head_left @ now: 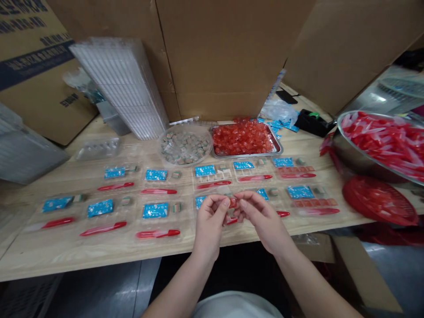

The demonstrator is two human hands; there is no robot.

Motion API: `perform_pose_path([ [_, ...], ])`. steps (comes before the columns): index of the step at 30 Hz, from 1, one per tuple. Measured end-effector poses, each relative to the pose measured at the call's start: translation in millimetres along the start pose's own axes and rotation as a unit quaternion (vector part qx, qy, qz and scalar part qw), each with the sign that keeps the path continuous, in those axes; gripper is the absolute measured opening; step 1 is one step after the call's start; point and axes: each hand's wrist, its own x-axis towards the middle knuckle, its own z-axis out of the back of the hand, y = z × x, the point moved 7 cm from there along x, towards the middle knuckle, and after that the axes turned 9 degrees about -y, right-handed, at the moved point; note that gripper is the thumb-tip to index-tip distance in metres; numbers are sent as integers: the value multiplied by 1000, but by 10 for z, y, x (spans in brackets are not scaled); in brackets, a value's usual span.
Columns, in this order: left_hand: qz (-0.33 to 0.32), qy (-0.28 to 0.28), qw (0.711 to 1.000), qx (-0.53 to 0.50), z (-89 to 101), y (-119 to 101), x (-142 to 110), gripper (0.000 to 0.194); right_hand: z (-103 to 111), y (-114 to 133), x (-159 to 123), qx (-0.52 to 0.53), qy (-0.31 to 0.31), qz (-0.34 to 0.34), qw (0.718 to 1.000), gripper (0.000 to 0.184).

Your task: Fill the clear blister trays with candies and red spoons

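Both my hands meet over the front edge of the wooden table point(185, 238). My left hand point(210, 218) and my right hand point(256, 214) pinch a small red wrapped candy point(232, 202) between their fingertips. Under them lies a clear plastic tray point(212, 201) with a blue packet and a red pen-shaped piece. Rows of the same clear trays point(155, 212) spread to the left and right, each with a blue packet point(155, 210), a red piece point(157, 233) and a small cube.
A steel tray of red candies point(243, 139) and a round clear dish of striped cubes point(185, 146) sit behind the rows. A metal bowl of red pieces point(380, 141) and a red lid point(379, 201) stand right. Stacked clear trays point(122, 84) and cardboard boxes point(228, 53) line the back.
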Motion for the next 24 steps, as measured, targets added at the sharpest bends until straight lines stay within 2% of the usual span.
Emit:
perform_pose_path([
  [3, 14, 5, 1000, -16, -40, 50, -2, 20, -22, 7, -39, -36, -3, 54, 998, 22],
  [7, 19, 14, 1000, -7, -81, 79, -19, 20, 47, -4, -35, -58, -26, 73, 995, 19],
  [10, 59, 5, 998, -28, -64, 109, -10, 19, 322, -9, 33, -55, -86, 56, 993, 22],
  [13, 109, 4, 993, -51, -59, 171, 7, 32, 712, 1, 71, -29, -171, 36, 984, 27],
  [16, 117, 30, 993, -15, -111, 236, 7, 35, 955, 7, 39, -22, -201, 28, 979, 27],
  [20, 108, 69, 991, 27, -208, 309, -34, 38, 1029, -14, -35, -15, -200, 24, 979, 24],
  [24, 46, 98, 986, 123, -285, 259, -46, 23, 932, 19, -72, -53, -175, 46, 982, 27],
])
